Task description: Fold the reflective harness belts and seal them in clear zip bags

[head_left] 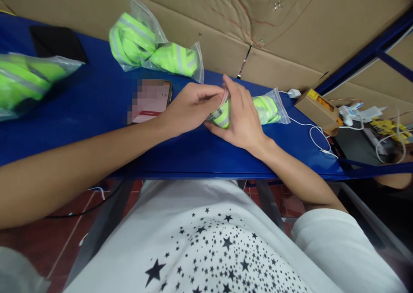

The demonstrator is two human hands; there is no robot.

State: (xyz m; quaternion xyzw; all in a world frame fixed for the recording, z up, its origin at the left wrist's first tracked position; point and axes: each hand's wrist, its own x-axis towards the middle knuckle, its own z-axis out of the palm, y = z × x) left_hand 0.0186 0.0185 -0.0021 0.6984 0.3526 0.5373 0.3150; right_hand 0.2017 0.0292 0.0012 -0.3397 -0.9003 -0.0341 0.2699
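A clear plastic bag point(271, 109) with a neon-green reflective strap folded inside lies on the blue table point(97, 108). Both my hands meet at its left, open end. My left hand point(190, 108) pinches the bag's mouth with closed fingers. My right hand point(240, 116) wraps round the green bundle from the near side, with the thumb and fingers pressed on the plastic. The bag's mouth is hidden between my fingers.
Two more bags of green straps lie at the back point(151, 47) and the far left point(26, 82). A phone point(151, 101) and a dark pad point(56, 43) sit on the table. Cardboard wall behind; a small box point(318, 110), white cables point(316, 134) and clutter at right.
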